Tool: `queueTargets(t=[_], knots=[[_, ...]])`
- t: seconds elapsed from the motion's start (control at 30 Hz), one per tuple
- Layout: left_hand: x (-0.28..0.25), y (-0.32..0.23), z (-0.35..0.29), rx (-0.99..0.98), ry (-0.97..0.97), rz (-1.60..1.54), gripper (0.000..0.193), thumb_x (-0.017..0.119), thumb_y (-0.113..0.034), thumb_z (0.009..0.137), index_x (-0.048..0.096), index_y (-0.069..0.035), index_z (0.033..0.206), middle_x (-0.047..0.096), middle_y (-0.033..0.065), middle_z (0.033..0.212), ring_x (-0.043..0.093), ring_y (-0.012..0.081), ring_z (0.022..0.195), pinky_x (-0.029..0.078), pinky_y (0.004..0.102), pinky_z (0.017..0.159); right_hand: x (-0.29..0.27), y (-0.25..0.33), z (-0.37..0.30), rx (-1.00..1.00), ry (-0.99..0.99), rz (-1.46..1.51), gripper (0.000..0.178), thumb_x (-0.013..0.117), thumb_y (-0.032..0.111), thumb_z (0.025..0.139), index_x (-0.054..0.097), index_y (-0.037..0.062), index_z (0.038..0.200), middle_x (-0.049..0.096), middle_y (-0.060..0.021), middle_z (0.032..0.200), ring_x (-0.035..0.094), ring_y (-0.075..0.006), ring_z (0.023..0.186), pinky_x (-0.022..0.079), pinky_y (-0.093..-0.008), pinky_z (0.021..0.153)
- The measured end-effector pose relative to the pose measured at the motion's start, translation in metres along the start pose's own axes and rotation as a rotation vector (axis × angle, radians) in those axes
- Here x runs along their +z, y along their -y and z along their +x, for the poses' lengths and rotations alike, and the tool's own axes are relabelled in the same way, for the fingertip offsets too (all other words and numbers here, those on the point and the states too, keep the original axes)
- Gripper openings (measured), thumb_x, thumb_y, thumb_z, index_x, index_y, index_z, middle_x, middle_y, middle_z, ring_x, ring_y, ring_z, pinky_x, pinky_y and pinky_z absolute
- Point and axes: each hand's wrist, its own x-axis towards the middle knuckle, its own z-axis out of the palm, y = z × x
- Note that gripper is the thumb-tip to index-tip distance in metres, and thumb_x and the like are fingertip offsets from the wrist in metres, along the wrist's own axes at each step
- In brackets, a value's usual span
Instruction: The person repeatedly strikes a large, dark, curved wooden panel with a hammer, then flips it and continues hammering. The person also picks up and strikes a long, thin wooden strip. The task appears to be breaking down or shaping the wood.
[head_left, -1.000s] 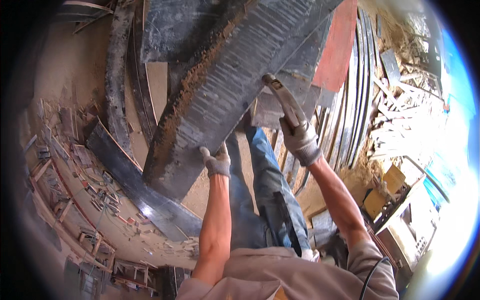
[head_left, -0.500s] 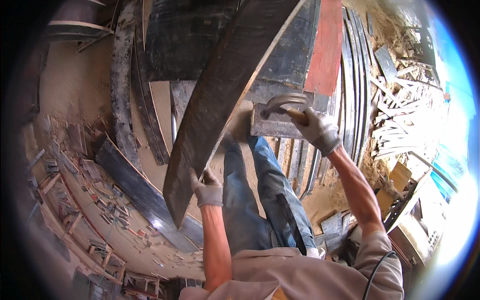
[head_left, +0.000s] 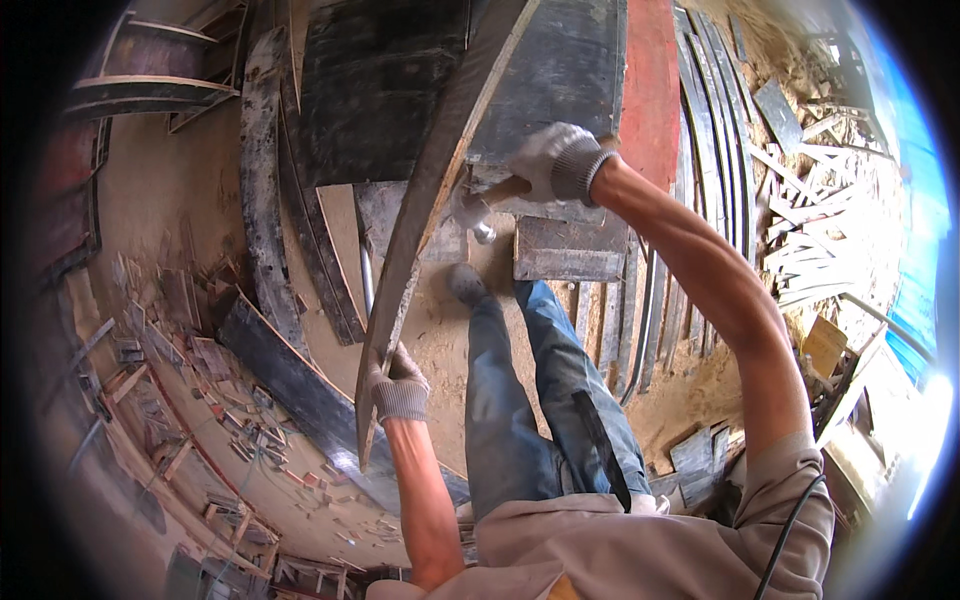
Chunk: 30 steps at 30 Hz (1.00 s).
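A long dark board [head_left: 430,185] stands tilted, its narrow pale edge turned toward me, and slants from the top of the view down to the lower left. My gloved left hand [head_left: 402,387] grips its near end, fingers closed round the edge. In my gloved right hand [head_left: 556,165] is a claw hammer [head_left: 505,190], held by its wooden handle. The hammer's head lies close beside the board's right face; whether they touch I cannot tell. Beneath the board's far part are dark flat panels [head_left: 560,75].
A red panel [head_left: 650,95] adjoins the dark ones. Long dark strips [head_left: 718,130] lie to the right, with a heap of scrap wood [head_left: 820,240] beyond. A small dark block [head_left: 570,248] sits before my feet. Planks [head_left: 290,370] and offcuts cover the left ground.
The board has been turned more onto its edge, so less of its broad face shows. My right hand has moved left and up, bringing the hammer over beside the board.
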Motion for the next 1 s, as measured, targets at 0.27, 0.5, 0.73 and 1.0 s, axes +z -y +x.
queueTargets(t=[0.27,0.5,0.73,1.0], knots=[[-0.013,-0.002,0.01,-0.048,0.198,-0.075,0.028,0.068,-0.023,0.103,0.07,0.002,0.116,0.078,0.0144,0.106,0.077,0.0237,0.09,0.069,0.0337,0.082,0.116,0.225,-0.111,0.999,0.189,1.637,0.042,0.085,0.034,0.083,0.07,-0.0032,0.097,0.068,-0.0059,0.074,0.065,-0.0182,0.058,0.05,-0.0374,0.049],[-0.037,0.061,0.002,-0.234,0.058,-0.163,0.037,0.071,-0.031,0.101,0.07,0.001,0.121,0.076,0.0146,0.119,0.074,0.0252,0.109,0.063,0.0347,0.097,0.147,0.096,-0.114,0.789,-0.632,1.942,0.038,0.079,0.033,0.095,0.069,-0.0015,0.107,0.075,-0.0094,0.088,0.073,-0.017,0.072,0.06,-0.0333,0.064],[-0.047,0.114,0.025,-0.346,0.1,-0.037,0.044,0.074,-0.043,0.097,0.072,-0.006,0.12,0.079,0.0087,0.113,0.077,0.0224,0.099,0.066,0.0328,0.084,0.059,-0.009,-0.019,0.802,-0.97,1.772,0.045,0.08,0.041,0.094,0.068,-0.0001,0.109,0.07,-0.0087,0.096,0.069,-0.0189,0.08,0.057,-0.0359,0.068],[-0.1,0.077,0.073,-0.332,0.043,0.104,0.05,0.069,-0.051,0.098,0.072,-0.007,0.121,0.078,0.009,0.114,0.074,0.0233,0.102,0.064,0.0379,0.084,0.132,0.061,-0.039,1.11,-0.985,1.917,0.028,0.081,0.027,0.09,0.068,0.0025,0.094,0.069,-0.0058,0.078,0.065,-0.0146,0.063,0.053,-0.0314,0.057]])
